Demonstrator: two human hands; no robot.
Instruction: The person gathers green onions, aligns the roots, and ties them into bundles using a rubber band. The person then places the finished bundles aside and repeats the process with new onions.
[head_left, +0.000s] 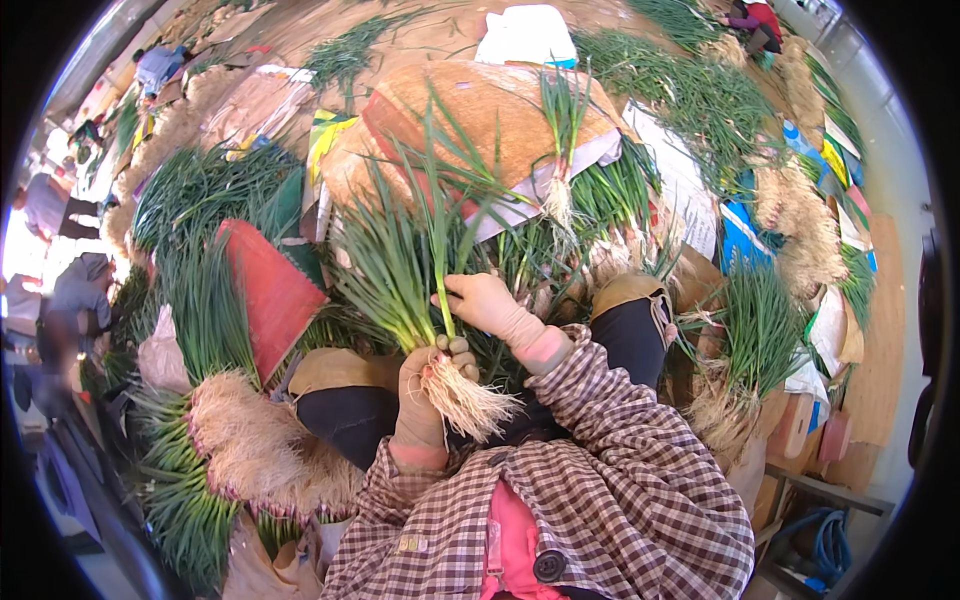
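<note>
My left hand (427, 382), in a tan glove, is closed around a bunch of green onions (409, 307) just above its pale roots, which hang out to the right. The leaves fan up and away from me. My right hand (480, 300), gloved too, pinches the stalk of a single green onion (440, 277) between thumb and fingers, against the right side of the bunch. A few green onions (562, 142) lie on a brown sheet (495, 97) ahead, roots towards me. More green onions (615, 195) stick out from under that sheet's near edge.
Stacked green onions with matted roots (255, 442) lie at my left, beside a red sheet (270, 292). Another bunch (750, 337) stands at my right. A white sack (527, 36) sits far ahead. Other people (79, 292) work at far left and far right. A dark metal frame (825, 487) is at lower right.
</note>
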